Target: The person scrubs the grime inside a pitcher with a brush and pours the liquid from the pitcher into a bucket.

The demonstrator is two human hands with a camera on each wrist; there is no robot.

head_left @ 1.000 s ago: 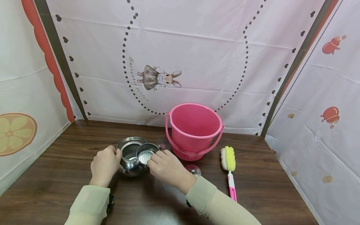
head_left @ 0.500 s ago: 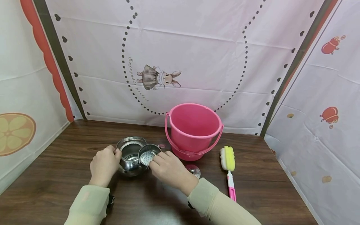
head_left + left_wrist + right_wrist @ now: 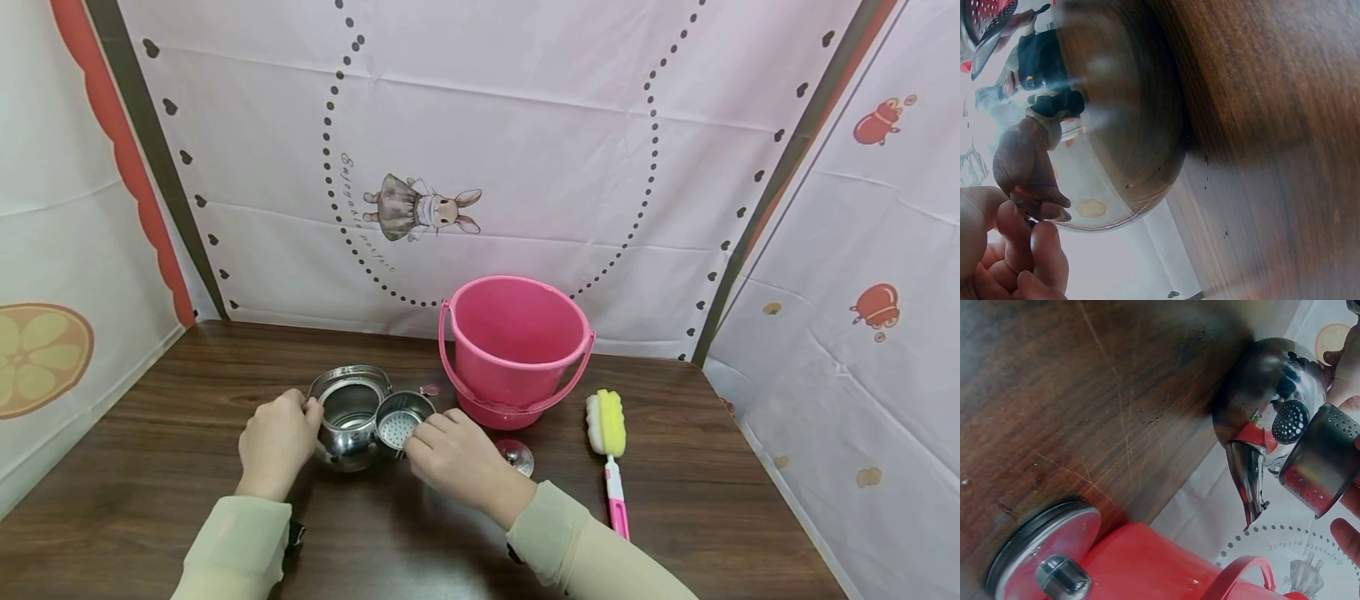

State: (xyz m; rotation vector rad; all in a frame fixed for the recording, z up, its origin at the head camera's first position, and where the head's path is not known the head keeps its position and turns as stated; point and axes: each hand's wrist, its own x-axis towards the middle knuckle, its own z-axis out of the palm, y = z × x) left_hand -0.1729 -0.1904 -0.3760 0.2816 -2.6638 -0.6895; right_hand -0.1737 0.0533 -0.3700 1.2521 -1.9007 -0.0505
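A shiny stainless steel teapot stands uncovered on the brown table, its round mouth facing up. My left hand pinches it at the left side near the rim; the left wrist view has the curled fingers right at the polished body. My right hand grips a small metal tea strainer with a perforated bottom. That strainer is raised beside the teapot's mouth, on the right, tilted a little. In the right wrist view, holes also show in its wall, and the teapot's spout points toward the back cloth.
Behind my right hand stands a pink bucket with its handle hanging at the front. The teapot lid with a metal knob lies before it. A yellow-and-white sponge brush lies to the right. Printed cloth walls in the table.
My right hand has drawn the strainer slightly right and toward me, farther from the teapot's mouth. The left hand keeps its hold on the teapot.
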